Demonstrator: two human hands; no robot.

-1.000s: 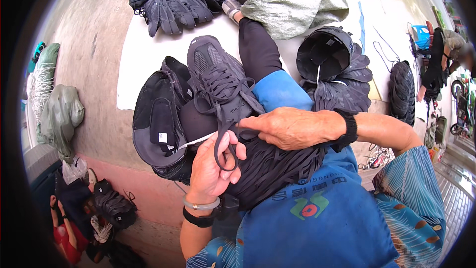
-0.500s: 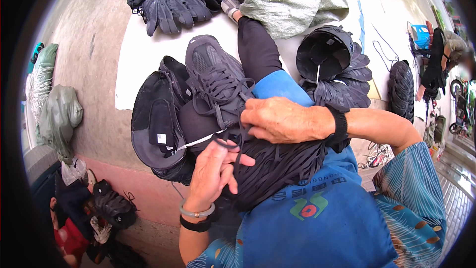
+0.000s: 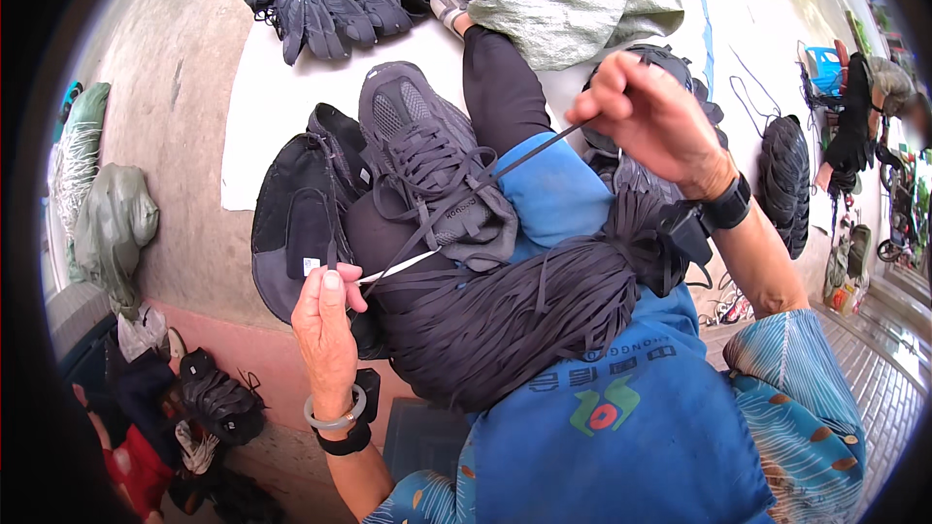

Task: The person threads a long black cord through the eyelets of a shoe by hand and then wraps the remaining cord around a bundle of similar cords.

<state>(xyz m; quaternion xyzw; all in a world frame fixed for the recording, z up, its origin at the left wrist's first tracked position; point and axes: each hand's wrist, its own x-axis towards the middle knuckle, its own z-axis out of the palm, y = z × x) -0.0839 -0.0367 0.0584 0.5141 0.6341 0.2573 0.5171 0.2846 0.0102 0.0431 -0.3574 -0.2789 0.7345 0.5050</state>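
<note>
Dark grey shoe (image 3: 427,160) lies on the wearer's lap, toe pointing away, its front crisscrossed with lace (image 3: 539,152). Through the head view I read the right hand (image 3: 660,121) as raised, thumb and fingertips pinching one lace end, which runs taut from the shoe. Left hand (image 3: 327,315), lower and beside the heel end, has thumb and fingers pressed together on the other end. A bundle of loose laces (image 3: 515,330) lies across the lap, against the blue apron (image 3: 621,456). Just left of the shoe I note strung dark shoes (image 3: 296,199); more lie partly behind the right hand. Farther out: white sheet (image 3: 262,136), pale green sack (image 3: 573,0), heaped shoes (image 3: 340,17).
</note>
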